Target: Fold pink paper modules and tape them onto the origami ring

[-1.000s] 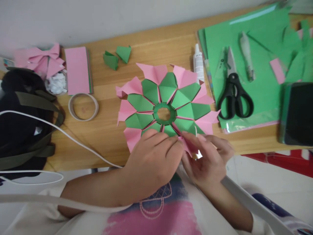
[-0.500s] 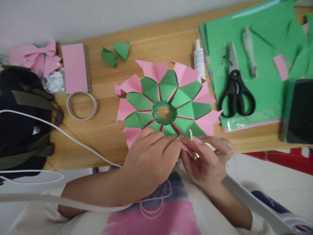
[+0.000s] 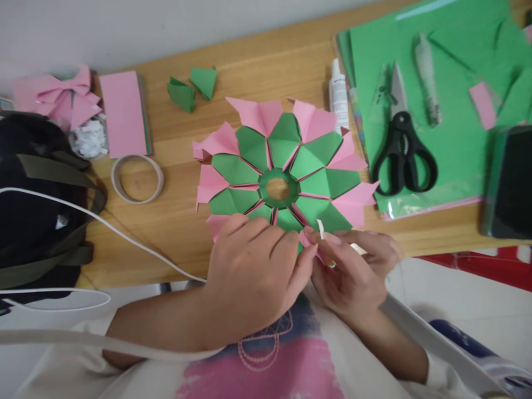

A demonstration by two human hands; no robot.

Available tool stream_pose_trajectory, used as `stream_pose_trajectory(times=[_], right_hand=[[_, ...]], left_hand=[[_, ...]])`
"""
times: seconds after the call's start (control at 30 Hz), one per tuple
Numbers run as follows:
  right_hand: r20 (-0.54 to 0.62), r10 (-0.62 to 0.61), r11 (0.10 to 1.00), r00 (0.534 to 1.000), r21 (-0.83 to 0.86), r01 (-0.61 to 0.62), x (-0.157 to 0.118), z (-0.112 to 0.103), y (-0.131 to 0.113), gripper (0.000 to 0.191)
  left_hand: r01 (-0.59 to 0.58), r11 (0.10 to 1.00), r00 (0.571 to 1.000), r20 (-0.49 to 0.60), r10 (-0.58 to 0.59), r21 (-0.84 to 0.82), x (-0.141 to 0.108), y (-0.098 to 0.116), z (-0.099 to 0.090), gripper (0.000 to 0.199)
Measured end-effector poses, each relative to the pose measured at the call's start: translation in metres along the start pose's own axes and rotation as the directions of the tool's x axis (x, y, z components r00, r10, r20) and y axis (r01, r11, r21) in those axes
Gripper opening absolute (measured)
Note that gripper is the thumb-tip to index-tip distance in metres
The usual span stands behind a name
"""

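Paper wreath (image 3: 279,173), roundish, no clear long axis, over worktop (image 3: 178,227), just ahead of left hand (image 3: 255,266) and right hand (image 3: 353,269); pink petal (image 3: 305,239) at near edge between them, right nearer, fingertips pinched on it; left curled over rim, hold hidden, can't tell.

Black bag (image 3: 33,221) at left, white cable (image 3: 110,224) across it, dark-screened device (image 3: 511,183) at right
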State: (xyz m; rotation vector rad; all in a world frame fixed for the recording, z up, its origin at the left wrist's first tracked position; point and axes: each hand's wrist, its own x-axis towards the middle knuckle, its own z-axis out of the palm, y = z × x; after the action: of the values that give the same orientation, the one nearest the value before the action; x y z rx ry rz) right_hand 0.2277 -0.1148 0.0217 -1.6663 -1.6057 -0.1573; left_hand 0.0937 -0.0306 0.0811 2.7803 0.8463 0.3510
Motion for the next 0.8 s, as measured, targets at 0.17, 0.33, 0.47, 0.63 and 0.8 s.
stream_pose_trajectory(times=[0.17,0.33,0.47,0.63,0.8], right_hand=[[-0.056,0.027,1.0,0.998,-0.001,-0.027,0.0,0.004,-0.004,0.038],[-0.076,0.014,1.0,0.997,-0.001,-0.014,-0.001,0.006,-0.005,0.038],[-0.051,0.02,1.0,0.998,0.005,-0.019,-0.001,0.005,-0.005,0.041],[-0.069,0.034,0.999,0.997,0.008,-0.033,0.001,0.003,-0.005,0.038],[-0.004,-0.008,1.0,1.0,0.003,0.008,0.003,-0.002,-0.002,0.033]], left_hand=[[-0.003,1.0,1.0,0.025,0.003,0.017,-0.001,0.002,0.001,0.023],[-0.045,0.995,0.999,0.029,0.043,0.093,-0.001,0.007,-0.001,0.025],[-0.111,0.982,0.993,0.05,0.105,0.151,-0.003,0.009,-0.008,0.019],[-0.14,0.988,0.99,0.035,0.138,0.066,-0.007,0.005,-0.011,0.018],[-0.184,0.982,0.983,0.02,0.183,0.051,-0.009,0.0,-0.007,0.014]])
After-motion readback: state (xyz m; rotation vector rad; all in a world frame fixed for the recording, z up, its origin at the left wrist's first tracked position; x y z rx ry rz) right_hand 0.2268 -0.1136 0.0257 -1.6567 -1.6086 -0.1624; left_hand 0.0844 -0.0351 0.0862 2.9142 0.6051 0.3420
